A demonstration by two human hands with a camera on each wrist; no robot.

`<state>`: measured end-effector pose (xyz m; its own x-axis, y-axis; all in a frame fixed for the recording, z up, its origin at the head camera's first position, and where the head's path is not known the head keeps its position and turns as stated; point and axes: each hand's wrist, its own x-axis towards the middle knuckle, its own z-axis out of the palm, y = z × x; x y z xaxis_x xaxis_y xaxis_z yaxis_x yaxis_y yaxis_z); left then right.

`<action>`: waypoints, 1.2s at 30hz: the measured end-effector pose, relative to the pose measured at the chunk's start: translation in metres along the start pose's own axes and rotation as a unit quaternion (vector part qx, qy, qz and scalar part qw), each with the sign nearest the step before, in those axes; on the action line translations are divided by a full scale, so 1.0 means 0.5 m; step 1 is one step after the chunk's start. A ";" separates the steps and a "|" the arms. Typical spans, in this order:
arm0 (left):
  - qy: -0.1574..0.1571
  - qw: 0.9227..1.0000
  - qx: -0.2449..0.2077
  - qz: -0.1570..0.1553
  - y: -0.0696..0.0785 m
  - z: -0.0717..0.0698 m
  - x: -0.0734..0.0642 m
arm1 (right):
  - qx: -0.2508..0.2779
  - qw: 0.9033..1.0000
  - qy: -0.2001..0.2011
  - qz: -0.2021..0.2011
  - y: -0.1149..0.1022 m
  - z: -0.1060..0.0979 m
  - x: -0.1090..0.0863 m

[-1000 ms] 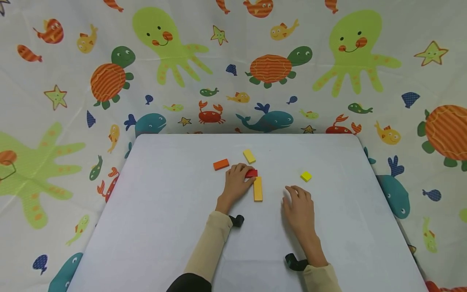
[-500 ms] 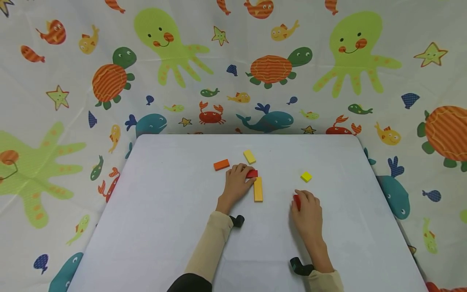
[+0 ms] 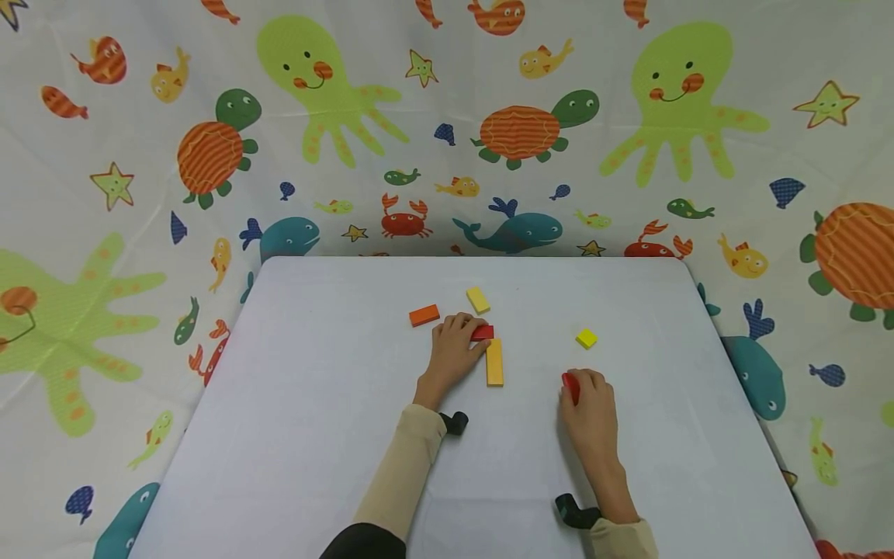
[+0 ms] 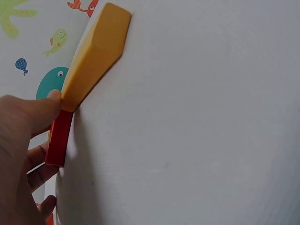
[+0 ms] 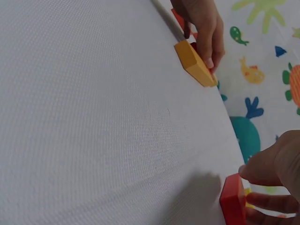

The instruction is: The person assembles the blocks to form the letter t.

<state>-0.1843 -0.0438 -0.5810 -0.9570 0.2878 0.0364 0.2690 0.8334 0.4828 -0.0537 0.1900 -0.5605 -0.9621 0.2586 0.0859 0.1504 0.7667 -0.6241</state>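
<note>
In the head view, my left hand (image 3: 450,353) is at the middle of the table, thumb and fingers around a red block (image 3: 482,333). One end of a long amber block (image 3: 494,363) meets this red block near my thumb tip. The left wrist view shows the thumb (image 4: 44,110) at that join and the fingers beyond the red block (image 4: 60,138). Farther right, my right hand (image 3: 592,411) pinches another red block (image 3: 571,387). In the right wrist view, the thumb lies against that block's upper end (image 5: 233,199), fingers behind it.
An orange block (image 3: 424,314) and a pale yellow block (image 3: 478,300) lie beyond my left hand. A small bright yellow block (image 3: 586,338) lies beyond my right hand. The white table (image 3: 335,435) ends at a patterned sea-animal cloth (image 3: 419,109).
My right hand has shifted a little right and toward me, and the red block now shows between its thumb and fingers. The left hand and its blocks stay put.
</note>
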 end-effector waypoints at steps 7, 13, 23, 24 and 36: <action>0.000 1.000 0.004 0.000 0.000 0.001 0.001 | 0.007 1.000 -0.018 0.021 0.001 -0.002 0.002; -0.003 1.000 0.006 -0.002 0.000 0.003 0.003 | 0.008 0.999 -0.032 0.021 0.004 0.001 0.012; -0.001 1.000 -0.006 -0.007 0.001 0.000 0.002 | 0.017 0.999 -0.040 -0.023 0.006 0.016 0.043; -0.001 1.000 -0.007 -0.007 0.001 0.000 0.002 | 0.018 0.999 -0.041 -0.027 0.006 0.018 0.046; -0.003 1.000 -0.010 -0.007 -0.001 0.004 0.001 | 0.021 0.995 -0.033 -0.087 -0.002 0.033 0.079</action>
<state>-0.1849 -0.0434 -0.5829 -0.9600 0.2789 0.0240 0.2531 0.8281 0.5001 -0.0958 0.1897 -0.5695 -0.9860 0.0839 0.1440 -0.0275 0.7702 -0.6372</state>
